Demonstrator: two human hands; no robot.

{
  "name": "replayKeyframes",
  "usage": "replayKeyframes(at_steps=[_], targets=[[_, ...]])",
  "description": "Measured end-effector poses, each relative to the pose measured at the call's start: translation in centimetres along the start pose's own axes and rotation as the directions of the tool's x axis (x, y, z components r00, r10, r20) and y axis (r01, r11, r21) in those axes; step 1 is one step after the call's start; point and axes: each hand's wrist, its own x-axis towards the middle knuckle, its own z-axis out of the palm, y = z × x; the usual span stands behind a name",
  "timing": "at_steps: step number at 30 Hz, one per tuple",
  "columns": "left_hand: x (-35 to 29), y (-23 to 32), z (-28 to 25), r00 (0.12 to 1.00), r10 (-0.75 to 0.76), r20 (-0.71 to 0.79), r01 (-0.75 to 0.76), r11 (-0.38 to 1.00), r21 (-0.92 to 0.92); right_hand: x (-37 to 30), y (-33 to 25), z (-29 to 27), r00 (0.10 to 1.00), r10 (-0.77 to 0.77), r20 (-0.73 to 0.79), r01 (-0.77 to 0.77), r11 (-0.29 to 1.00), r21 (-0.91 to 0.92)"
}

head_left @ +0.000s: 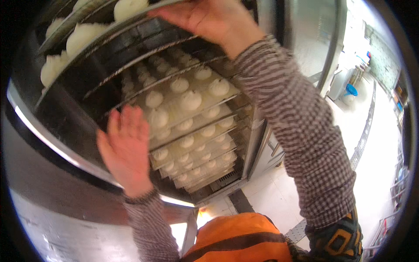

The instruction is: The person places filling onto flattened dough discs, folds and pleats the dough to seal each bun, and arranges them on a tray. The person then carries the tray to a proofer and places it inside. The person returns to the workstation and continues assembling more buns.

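Pale, round buns with pinched tops sit on a tray (94, 46) at the upper left, inside a tall metal cabinet. My right hand (209, 19) is at this tray's front rim, fingers against it; the part above the frame's edge is hidden. Lower down, my left hand (127, 148) is raised, fingers stretched and holding nothing, in front of the cabinet's left side. Below it and to its right, several more trays (224, 99) of buns are stacked on levels, with a white bun (190, 100) on the uppermost of these.
Wire shelf rails (139, 64) cross the cabinet between the upper tray and the stack. A metal door (305, 39) stands at the right. Beyond it are a pale floor (270, 187), a drain strip (364, 135) and a blue container (351, 90). An orange apron (240, 236) covers my front.
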Motion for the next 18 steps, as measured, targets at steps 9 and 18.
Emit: replayKeyframes(at_steps=[9,18], targets=[[-13.0,-21.0,-1.0,0.527,-0.792,-0.308,0.841,0.433,0.324,-14.4,7.2,0.6,0.918,0.303,0.254,-0.186,0.898,-0.398],[-24.4,-48.2,10.1,-0.088,-0.995,-0.05,0.547,-0.091,0.832,-66.2,-2.3,-6.3,0.314,-0.279,-0.908,-0.65,0.634,-0.419]])
